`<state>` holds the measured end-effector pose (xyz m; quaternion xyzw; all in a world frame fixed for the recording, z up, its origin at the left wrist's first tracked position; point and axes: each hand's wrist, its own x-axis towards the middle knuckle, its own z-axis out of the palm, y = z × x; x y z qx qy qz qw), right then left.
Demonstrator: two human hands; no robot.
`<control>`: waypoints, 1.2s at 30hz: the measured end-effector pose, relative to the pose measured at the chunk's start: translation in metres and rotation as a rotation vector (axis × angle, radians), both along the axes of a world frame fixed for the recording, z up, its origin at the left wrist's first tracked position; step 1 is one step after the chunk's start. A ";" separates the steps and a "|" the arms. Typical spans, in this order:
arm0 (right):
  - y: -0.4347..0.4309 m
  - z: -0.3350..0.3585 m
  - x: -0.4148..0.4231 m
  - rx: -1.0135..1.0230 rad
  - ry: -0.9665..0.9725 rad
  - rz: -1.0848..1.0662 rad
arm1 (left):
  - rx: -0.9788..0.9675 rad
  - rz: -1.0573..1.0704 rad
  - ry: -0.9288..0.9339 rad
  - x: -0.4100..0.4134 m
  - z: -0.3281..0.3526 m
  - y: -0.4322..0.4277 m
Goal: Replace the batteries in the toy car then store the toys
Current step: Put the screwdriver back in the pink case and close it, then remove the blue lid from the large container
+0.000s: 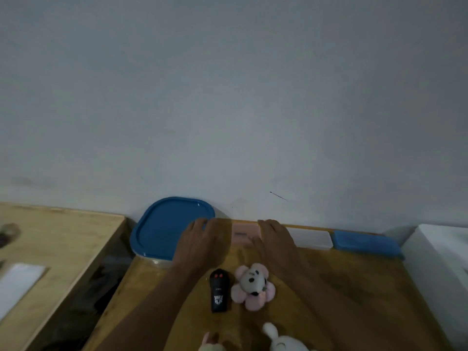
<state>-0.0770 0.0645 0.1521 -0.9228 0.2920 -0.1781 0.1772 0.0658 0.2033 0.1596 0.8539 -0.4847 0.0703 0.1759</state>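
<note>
A pink rectangular plastic box [243, 235] is flanked by the flat left hand [200, 240] and right hand [276, 236], nothing grasped; the black oblong plastic toy [219, 290] could be swept by forearms.

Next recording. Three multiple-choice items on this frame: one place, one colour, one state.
1. Where is the black remote control with red buttons? A) beside the pink flower-shaped plush toy B) in a hand C) on the floor
2. What colour is the small flat box between the left hand and right hand? A) green B) pink C) yellow
3. How is the round-cornered blue plastic lid? A) upside down B) leaning on the wall C) seated on its clear container
Answers: 1 A, it lies just left of the plush; 2 B, pink shows between them; 3 C, it lies flat on top.
</note>
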 end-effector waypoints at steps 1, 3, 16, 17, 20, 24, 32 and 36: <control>0.010 0.004 -0.002 0.016 -0.023 0.003 | 0.004 0.032 0.002 -0.003 0.004 0.013; 0.031 0.009 -0.004 0.019 -0.057 0.034 | 0.012 0.077 0.020 -0.009 0.011 0.039; 0.099 0.004 0.062 0.122 -0.052 -0.011 | -0.010 0.091 0.062 0.062 0.002 0.110; 0.099 0.002 0.074 0.133 -0.051 -0.036 | -0.011 0.085 0.077 0.076 0.000 0.110; 0.098 -0.005 0.108 0.167 -0.018 -0.120 | -0.010 0.070 0.115 0.118 -0.003 0.109; 0.096 -0.013 0.139 0.213 0.011 -0.206 | 0.037 0.029 0.125 0.166 -0.008 0.103; 0.080 -0.027 0.173 0.302 0.056 -0.329 | 0.039 0.023 0.403 0.224 -0.032 0.081; 0.060 -0.037 0.182 0.412 0.101 -0.392 | 0.064 0.077 0.543 0.238 -0.044 0.065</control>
